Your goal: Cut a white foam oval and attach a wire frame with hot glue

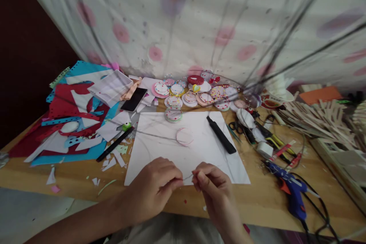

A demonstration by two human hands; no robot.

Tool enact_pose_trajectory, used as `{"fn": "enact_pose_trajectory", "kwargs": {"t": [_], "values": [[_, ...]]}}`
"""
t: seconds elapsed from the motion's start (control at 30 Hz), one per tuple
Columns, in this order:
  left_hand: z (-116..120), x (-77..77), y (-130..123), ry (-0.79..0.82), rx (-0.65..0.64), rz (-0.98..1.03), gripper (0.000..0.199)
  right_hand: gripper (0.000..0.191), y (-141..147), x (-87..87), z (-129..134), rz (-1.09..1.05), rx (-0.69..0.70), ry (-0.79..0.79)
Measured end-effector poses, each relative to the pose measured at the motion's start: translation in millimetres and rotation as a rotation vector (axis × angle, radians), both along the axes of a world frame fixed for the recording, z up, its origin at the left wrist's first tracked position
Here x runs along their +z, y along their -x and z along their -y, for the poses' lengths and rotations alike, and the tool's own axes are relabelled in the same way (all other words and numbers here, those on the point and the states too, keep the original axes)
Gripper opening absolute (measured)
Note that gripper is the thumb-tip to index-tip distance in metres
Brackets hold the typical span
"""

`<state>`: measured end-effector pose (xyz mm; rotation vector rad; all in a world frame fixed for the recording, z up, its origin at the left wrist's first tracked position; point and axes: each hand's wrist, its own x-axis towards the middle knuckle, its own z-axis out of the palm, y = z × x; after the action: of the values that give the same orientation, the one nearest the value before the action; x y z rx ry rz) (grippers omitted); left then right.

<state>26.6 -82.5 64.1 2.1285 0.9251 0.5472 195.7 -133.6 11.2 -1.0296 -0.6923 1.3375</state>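
Observation:
My left hand and my right hand are near the front edge of a white paper sheet. Each is closed in a pinch, with a thin dark strand stretched across the small gap between the fingertips. Whether it is thread or wire I cannot tell. Beyond the hands, a small white disc with a pink rim lies on the sheet. A black marker-like tool rests at the sheet's right side.
Decorated paper circles crowd the back of the wooden table. Coloured paper scraps, a phone and a black pen lie left. Pliers, scissors and a corded blue glue gun lie right.

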Motion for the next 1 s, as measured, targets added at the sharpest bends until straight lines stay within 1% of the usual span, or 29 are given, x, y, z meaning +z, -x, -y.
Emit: {"fn": "enact_pose_trajectory", "kwargs": {"t": [0.07, 0.1, 0.17, 0.2, 0.23, 0.3, 0.33, 0.37, 0.4, 0.43, 0.47, 0.5, 0.57, 0.63, 0.7, 0.73, 0.77, 0.8, 0.87, 0.93, 0.97, 1.0], "values": [[-3.7, 5.6, 3.5, 0.421, -0.035, 0.049, 0.013, 0.010, -7.7, 2.1, -0.8, 0.043, 0.097, -0.105], [-5.2, 5.5, 4.9, 0.650, -0.065, 0.087, 0.015, 0.009, -12.1, 4.4, -1.7, 0.071, 0.153, -0.163], [-5.5, -2.3, 6.1, 1.093, -0.155, 0.212, 0.022, 0.006, -21.0, 11.3, -4.5, 0.143, 0.273, -0.268], [-4.2, -9.5, 5.7, 1.276, -0.205, 0.277, 0.026, 0.005, -25.1, 15.5, -6.2, 0.178, 0.333, -0.319], [-2.1, -17.8, 4.8, 1.427, -0.254, 0.331, 0.029, 0.004, -28.5, 19.7, -7.8, 0.208, 0.381, -0.363], [3.2, -34.1, 1.8, 1.624, -0.329, 0.381, 0.034, 0.005, -33.4, 26.4, -10.6, 0.250, 0.444, -0.436], [5.3, -39.8, 0.2, 1.675, -0.350, 0.391, 0.037, 0.005, -34.7, 28.2, -11.6, 0.258, 0.449, -0.456], [6.5, -43.0, -1.1, 1.686, -0.358, 0.392, 0.038, 0.005, -35.2, 28.5, -12.2, 0.260, 0.444, -0.462], [6.6, -43.1, -1.9, 1.650, -0.351, 0.389, 0.039, 0.004, -35.0, 27.3, -12.5, 0.256, 0.423, -0.451], [5.5, -40.2, -2.3, 1.559, -0.327, 0.374, 0.039, 0.003, -34.3, 24.7, -12.4, 0.243, 0.383, -0.421], [3.6, -34.9, -2.1, 1.417, -0.288, 0.344, 0.037, 0.002, -33.3, 20.9, -11.9, 0.225, 0.332, -0.376], [1.2, -27.8, -1.5, 1.230, -0.235, 0.300, 0.033, 0.002, -32.0, 16.3, -11.1, 0.206, 0.277, -0.319], [-3.0, -12.7, -0.1, 0.788, -0.127, 0.171, 0.026, 0.005, -29.3, 7.2, -8.7, 0.177, 0.172, -0.212], [-4.0, -2.0, 0.3, 0.380, -0.080, 0.050, 0.024, 0.008, -26.7, 1.6, -5.7, 0.178, 0.093, -0.146], [-1.1, 1.7, -0.8, 0.061, -0.086, -0.023, 0.012, 0.011, -24.5, 1.1, -3.0, 0.214, 0.044, -0.113], [1.2, 1.3, -1.8, -0.053, -0.091, -0.043, 0.009, 0.013, -23.5, 2.4, -1.9, 0.232, 0.029, -0.106], [3.7, 0.3, -2.9, -0.130, -0.093, -0.051, 0.012, 0.014, -22.6, 4.2, -1.2, 0.244, 0.017, -0.103], [5.9, -1.0, -4.0, -0.172, -0.082, -0.048, 0.015, 0.014, -21.8, 6.1, -0.7, 0.247, 0.008, -0.101], [8.8, -2.8, -5.7, -0.167, -0.032, -0.023, 0.016, 0.014, -20.4, 8.8, -0.1, 0.237, -0.004, -0.098], [8.4, -2.5, -6.2, -0.049, 0.028, 0.000, 0.015, 0.015, -19.8, 9.1, 0.2, 0.231, -0.006, -0.091], [6.9, -1.7, -5.9, 0.055, 0.053, 0.009, 0.014, 0.015, -19.9, 8.5, 0.4, 0.235, -0.001, -0.091], [4.6, -0.8, -5.1, 0.195, 0.070, 0.021, 0.013, 0.015, -20.5, 7.6, 0.7, 0.242, 0.010, -0.097]]}}
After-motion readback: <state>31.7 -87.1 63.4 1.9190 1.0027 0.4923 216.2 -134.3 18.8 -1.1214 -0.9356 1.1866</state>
